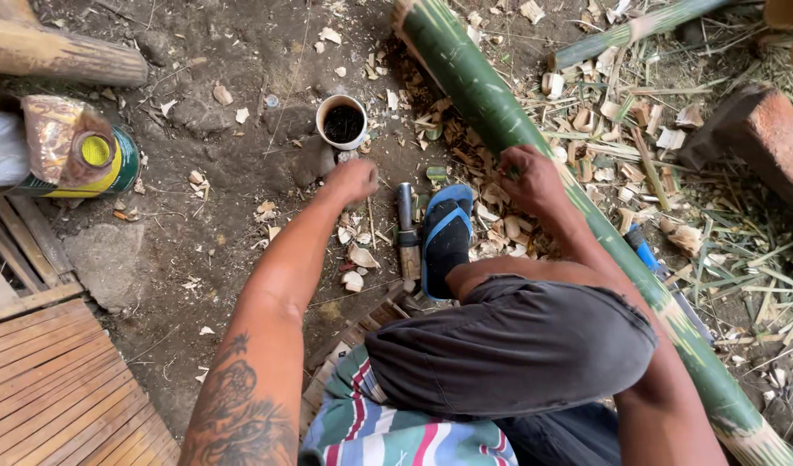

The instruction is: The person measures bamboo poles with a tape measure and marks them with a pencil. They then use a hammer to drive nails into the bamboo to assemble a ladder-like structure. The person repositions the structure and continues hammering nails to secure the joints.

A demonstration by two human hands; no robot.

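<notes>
Both hands are busy: right hand [532, 177] grips the bamboo [491, 108], left hand [353, 179] is a closed fist near the cup [342, 122]; next it probably needs the knife [407, 233]

A long bamboo pole [534, 164] runs from the far middle to the near right across the ground [215, 233]. The right hand [530, 177] rests on it; the left hand [351, 179] reaches down just near of a cup [341, 122]. Between the hands lie a knife [407, 231] and a sandal [446, 237], side by side. A can [99, 164] sits far left, a brick [758, 138] far right.
</notes>
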